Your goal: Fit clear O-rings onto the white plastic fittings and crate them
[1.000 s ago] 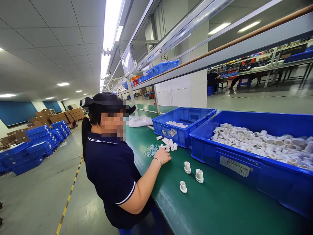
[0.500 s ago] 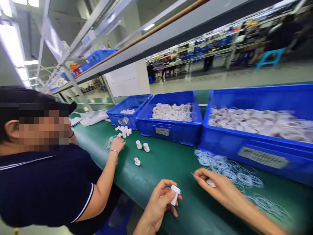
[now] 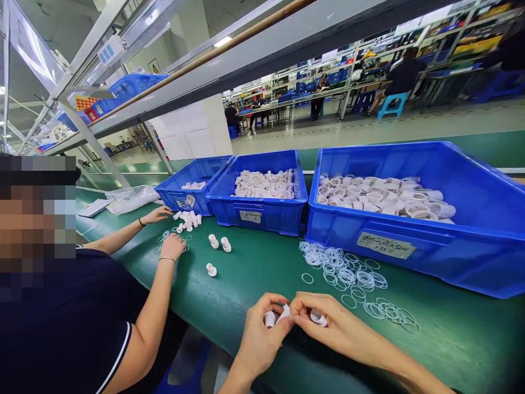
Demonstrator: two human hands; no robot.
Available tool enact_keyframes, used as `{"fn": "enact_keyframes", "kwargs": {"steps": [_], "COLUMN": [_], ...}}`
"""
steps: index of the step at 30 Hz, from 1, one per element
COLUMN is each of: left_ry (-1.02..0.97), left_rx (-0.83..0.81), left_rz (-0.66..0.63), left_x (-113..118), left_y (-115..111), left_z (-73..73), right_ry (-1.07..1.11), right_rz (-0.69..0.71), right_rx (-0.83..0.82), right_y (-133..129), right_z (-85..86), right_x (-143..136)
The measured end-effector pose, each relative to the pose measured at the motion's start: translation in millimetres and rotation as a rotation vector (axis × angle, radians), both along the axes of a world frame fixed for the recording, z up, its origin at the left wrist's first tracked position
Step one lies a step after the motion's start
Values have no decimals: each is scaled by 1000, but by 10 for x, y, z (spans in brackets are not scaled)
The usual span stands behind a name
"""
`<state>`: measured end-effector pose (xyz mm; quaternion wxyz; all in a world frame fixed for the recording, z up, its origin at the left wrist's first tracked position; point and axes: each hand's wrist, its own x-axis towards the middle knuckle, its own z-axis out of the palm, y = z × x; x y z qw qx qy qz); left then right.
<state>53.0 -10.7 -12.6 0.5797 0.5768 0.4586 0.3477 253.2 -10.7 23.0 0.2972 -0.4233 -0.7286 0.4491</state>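
Observation:
My left hand point(image 3: 262, 342) is closed around white plastic pieces: a small tube-like fitting point(image 3: 269, 319) shows in its curled fingers, and another white part point(image 3: 284, 313) shows by the thumb. Against it, fingertip to fingertip, my right hand point(image 3: 334, 325) is pinched closed. A white ring-shaped plastic fitting point(image 3: 319, 318) sits in the curl of its fingers. Whether a thin ring is between the fingertips is hidden. Beyond my right hand lies a spread of thin translucent rings point(image 3: 336, 268) on the green table point(image 3: 229, 312).
Blue bins hold white fittings: a left bin point(image 3: 192, 200), a middle bin point(image 3: 274, 216) and a large right bin point(image 3: 418, 241). Three flanged fittings point(image 3: 213, 241) stand on the table. At left a co-worker's hands point(image 3: 174, 246) reach over rings and white fittings point(image 3: 189, 220). A shelf rail point(image 3: 246, 71) crosses above.
My right hand has moved left from beside the rings, and its fingertips now meet my left hand's. The view has swung right. The co-worker's other hand now reaches to the white fittings.

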Motion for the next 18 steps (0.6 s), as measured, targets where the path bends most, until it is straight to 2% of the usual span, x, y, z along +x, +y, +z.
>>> {"fn": "enact_keyframes", "kwargs": {"steps": [7, 13, 18], "left_ry": [-171, -270, -356], "left_rx": [-96, -137, -183], "left_rz": [74, -11, -53], "left_x": [-12, -42, -17], "left_y": [-14, -14, -21], "left_z": [13, 77, 86], "right_ry": [-99, -69, -32], "right_rz": [-36, -76, 9], "right_rx": [-20, -84, -96], "right_y": [41, 49, 50], "right_z": [-25, -52, 27], "right_x": [48, 71, 35]}}
